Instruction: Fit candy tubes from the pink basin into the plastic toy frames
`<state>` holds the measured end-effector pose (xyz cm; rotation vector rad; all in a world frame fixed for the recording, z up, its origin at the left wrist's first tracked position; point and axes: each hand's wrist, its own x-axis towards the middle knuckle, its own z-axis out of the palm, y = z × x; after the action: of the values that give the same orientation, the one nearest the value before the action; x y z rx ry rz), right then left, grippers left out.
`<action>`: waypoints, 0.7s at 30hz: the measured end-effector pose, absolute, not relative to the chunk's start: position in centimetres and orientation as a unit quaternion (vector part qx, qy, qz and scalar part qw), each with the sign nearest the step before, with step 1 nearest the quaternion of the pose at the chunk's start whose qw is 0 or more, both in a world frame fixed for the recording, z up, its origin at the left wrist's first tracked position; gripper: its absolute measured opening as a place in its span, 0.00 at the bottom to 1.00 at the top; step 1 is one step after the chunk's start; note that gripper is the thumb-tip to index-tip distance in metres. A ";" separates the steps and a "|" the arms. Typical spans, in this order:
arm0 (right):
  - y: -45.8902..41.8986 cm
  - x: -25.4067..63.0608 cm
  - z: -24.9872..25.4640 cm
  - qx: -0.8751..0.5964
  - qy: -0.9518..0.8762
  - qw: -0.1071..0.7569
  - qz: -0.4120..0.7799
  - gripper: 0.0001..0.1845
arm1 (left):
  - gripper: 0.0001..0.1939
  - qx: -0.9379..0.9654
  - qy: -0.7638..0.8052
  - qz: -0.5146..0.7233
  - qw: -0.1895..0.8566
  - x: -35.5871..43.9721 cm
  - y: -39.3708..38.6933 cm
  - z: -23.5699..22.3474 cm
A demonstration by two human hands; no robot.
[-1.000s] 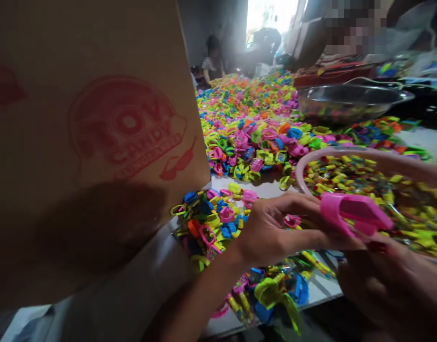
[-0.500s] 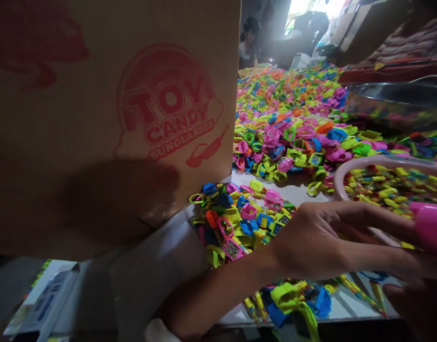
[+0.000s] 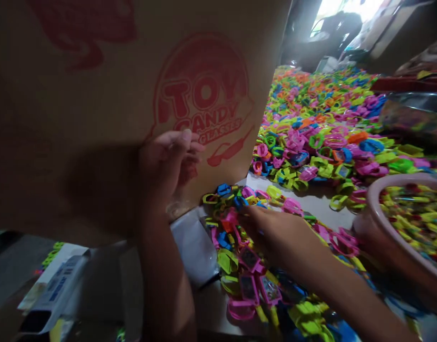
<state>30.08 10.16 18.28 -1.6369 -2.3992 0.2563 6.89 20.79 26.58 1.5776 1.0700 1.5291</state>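
"So, why does the small heap of toys [image 3: 248,259] lie by the near edge of the tabletop [image 3: 316,203]?"

"Probably for easy reach, between the carton [image 3: 107,118] and the basin [image 3: 371,232]."

"And the hands?"

"The left hand [image 3: 170,159] is half open before the carton, seemingly with nothing in it. The right hand [image 3: 278,232] is at the heap; whether its blurred fingers grip the pink toy [image 3: 229,219], I cannot tell."

Lit mainly from a bright, overexposed window [image 3: 348,6] at the upper right of the frame. Fronted there by a dark, rounded silhouette [image 3: 341,34], too dim to identify. Bounded just left of this by a hazy grey wall [image 3: 301,31]. Furnished with a white-topped table [image 3: 314,203] right of centre. Finished at the far lower left with dim grey floor [image 3: 11,259].
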 end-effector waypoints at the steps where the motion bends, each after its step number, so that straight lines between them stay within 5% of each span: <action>1: 11.6 28.2 18.3 -0.540 -0.837 0.047 0.070 0.13 | 0.16 0.592 0.409 0.599 0.351 6.7 20.6 26.7; 7: 15.9 21.6 17.3 -0.449 -0.891 -0.055 0.035 0.24 | 0.15 0.628 0.408 0.576 0.329 7.5 20.4 26.6; 15: 14.5 23.3 18.0 -0.434 -0.898 -0.064 0.020 0.18 | 0.17 0.646 0.421 0.548 0.325 7.8 20.9 26.3; 21: 9.1 32.9 20.6 -0.462 -0.871 0.170 0.012 0.16 | 0.20 0.689 0.430 0.492 0.313 8.8 22.1 25.2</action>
<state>32.90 9.09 20.57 -1.3117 -2.4745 0.0354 8.76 22.12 25.19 1.8177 1.1332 1.2975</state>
